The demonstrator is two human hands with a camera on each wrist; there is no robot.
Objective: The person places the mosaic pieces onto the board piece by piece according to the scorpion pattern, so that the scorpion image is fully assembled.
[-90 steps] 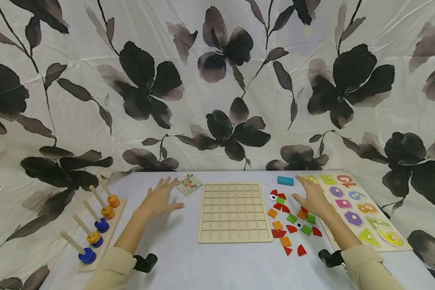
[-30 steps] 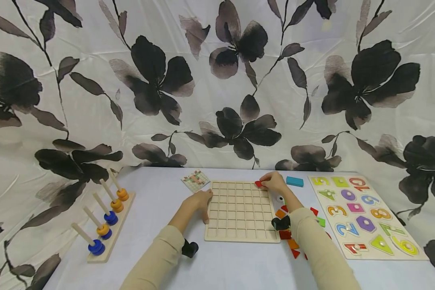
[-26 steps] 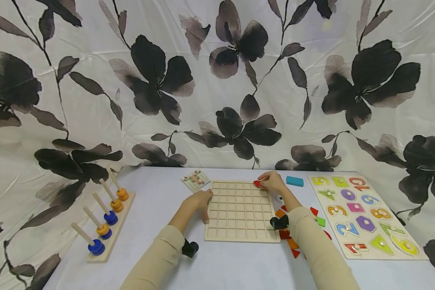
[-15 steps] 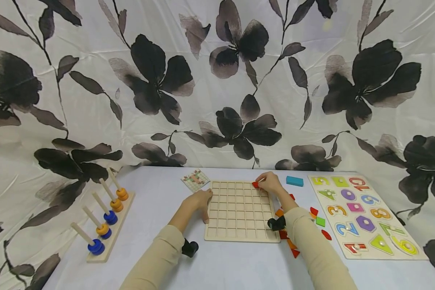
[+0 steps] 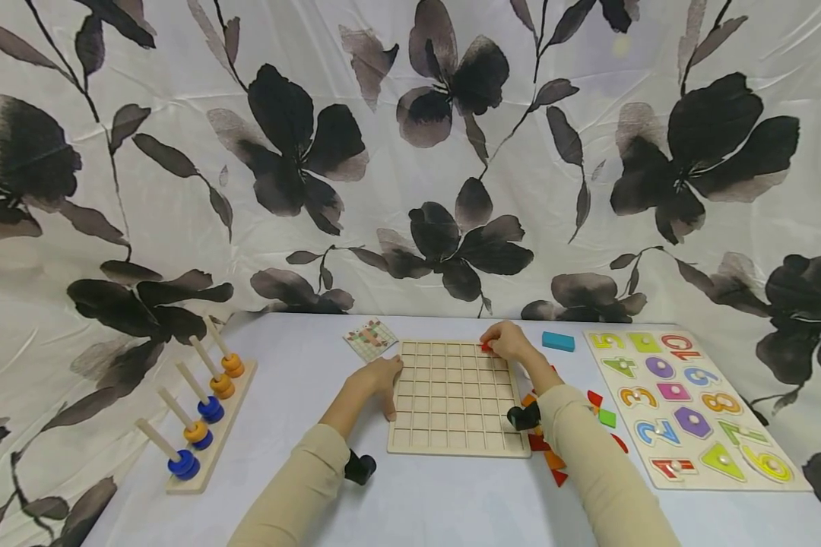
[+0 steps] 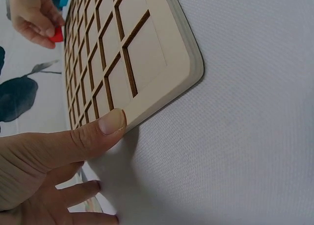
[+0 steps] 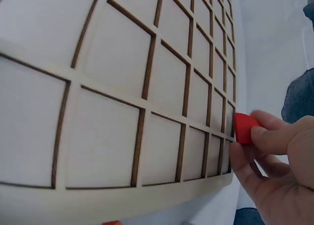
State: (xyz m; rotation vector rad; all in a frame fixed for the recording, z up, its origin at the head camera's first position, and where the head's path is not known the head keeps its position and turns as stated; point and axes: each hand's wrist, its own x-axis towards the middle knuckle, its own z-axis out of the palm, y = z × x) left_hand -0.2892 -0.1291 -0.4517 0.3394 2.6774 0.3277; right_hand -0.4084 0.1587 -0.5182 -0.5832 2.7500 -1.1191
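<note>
A square wooden grid board (image 5: 449, 396) lies in front of me, its cells bare. My right hand (image 5: 510, 342) is at the board's far right corner. Between thumb and fingers it pinches a red quarter-round tile (image 7: 245, 129), held tilted right at the edge of the far cells in the right wrist view. On the opposite side, my left hand (image 5: 379, 377) rests against the board's left edge, its thumb (image 6: 100, 129) on the rim and its other fingers loosely extended.
Loose red, orange and green tiles (image 5: 607, 418) lie right of the board, partly hidden by my right arm. Beyond are a blue block (image 5: 558, 341) and a number puzzle board (image 5: 714, 472). A pattern card (image 5: 369, 339) lies back left; a peg stacker (image 5: 205, 456) stands far left.
Both hands have come in from the sides to the board, and the right has picked up a red tile. Over the last second the right hand shifted slightly left along the far edge.
</note>
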